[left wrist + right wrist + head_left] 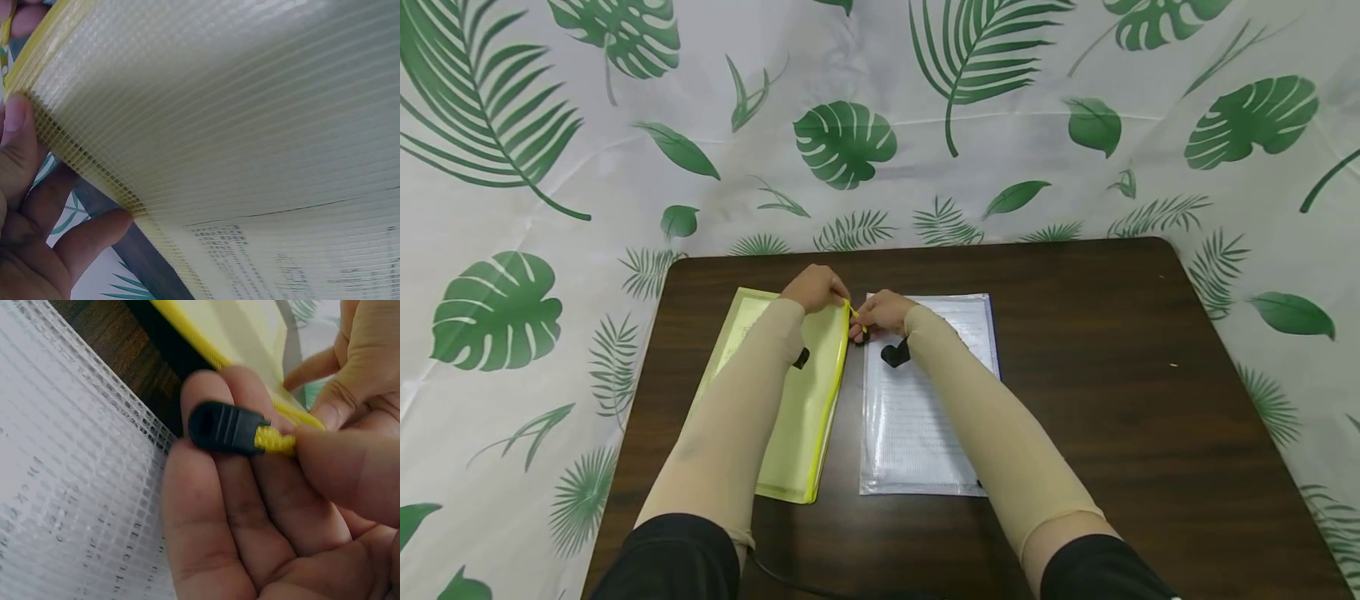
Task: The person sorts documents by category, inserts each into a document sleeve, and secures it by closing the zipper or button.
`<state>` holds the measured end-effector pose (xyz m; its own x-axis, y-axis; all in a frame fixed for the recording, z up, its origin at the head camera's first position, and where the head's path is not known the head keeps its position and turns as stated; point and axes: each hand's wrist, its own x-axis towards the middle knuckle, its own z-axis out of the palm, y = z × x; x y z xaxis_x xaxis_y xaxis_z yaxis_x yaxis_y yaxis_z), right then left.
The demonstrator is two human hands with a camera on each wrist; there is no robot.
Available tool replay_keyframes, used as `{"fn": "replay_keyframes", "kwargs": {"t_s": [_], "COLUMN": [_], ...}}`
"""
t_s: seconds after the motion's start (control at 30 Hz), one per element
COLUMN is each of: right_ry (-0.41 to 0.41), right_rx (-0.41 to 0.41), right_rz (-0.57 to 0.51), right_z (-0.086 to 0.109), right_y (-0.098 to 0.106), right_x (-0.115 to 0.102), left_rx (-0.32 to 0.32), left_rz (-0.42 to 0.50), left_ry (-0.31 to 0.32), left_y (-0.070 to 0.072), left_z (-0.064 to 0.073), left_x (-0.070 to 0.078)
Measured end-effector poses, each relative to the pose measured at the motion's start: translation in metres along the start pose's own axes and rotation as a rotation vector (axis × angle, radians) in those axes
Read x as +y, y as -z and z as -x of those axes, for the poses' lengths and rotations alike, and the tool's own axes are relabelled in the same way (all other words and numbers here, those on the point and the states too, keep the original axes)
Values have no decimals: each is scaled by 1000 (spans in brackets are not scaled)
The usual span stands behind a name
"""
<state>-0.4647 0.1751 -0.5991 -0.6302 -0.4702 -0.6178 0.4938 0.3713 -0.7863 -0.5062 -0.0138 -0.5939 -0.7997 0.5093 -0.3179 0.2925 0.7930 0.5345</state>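
Observation:
A yellow mesh zip pouch (797, 417) with printed paper inside lies on the left half of the table. My left hand (814, 288) pinches its upper right corner. In the left wrist view the thumb (15, 122) presses on the pouch's edge by the yellow zipper. My right hand (886, 312) grips the yellow pull cord (275, 440) of that zipper. The cord's black end tab (228, 428) lies across the right fingers. Below the right hand is a clear mesh pouch (917, 425) with a blue zipper edge, also holding printed paper.
Both pouches rest side by side on a dark wooden table (1112, 375), a narrow strip of wood between them. A leaf-patterned white cloth (880, 83) surrounds the table's back and sides. A dark cable (782, 579) runs along the front, near the left sleeve.

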Motion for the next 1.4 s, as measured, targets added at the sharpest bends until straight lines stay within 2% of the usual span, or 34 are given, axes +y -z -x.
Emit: {"fn": "replay_keyframes", "kwargs": {"t_s": [0.1,0.3,0.47,0.57,0.93,1.13,1.4], "right_ry": [-8,-27,-43,-54,-73,-93,-100], "right_rx": [-19,-29,-53,-70,-108,-129,-135], "right_rz": [-7,-20,-27,-23,46,46,43], "right_z": [1,-1,4,6,14,18,20], "right_y": [-2,-4,-11,-16,-26,-30,-34], "right_x": [1,6,8,10,12,12,16], "left_rx": [-25,-44,-59,-57,-49,-46,-50], "left_rz": [5,-8,20,38,77,118,144], "left_ry": [10,-9,33,51,25,32,54], "left_y": [3,5,7,8,7,7,6], "left_z": [1,-1,-1,1,4,6,12], "left_x": [2,0,-4,-4,-9,-13,-11]}}
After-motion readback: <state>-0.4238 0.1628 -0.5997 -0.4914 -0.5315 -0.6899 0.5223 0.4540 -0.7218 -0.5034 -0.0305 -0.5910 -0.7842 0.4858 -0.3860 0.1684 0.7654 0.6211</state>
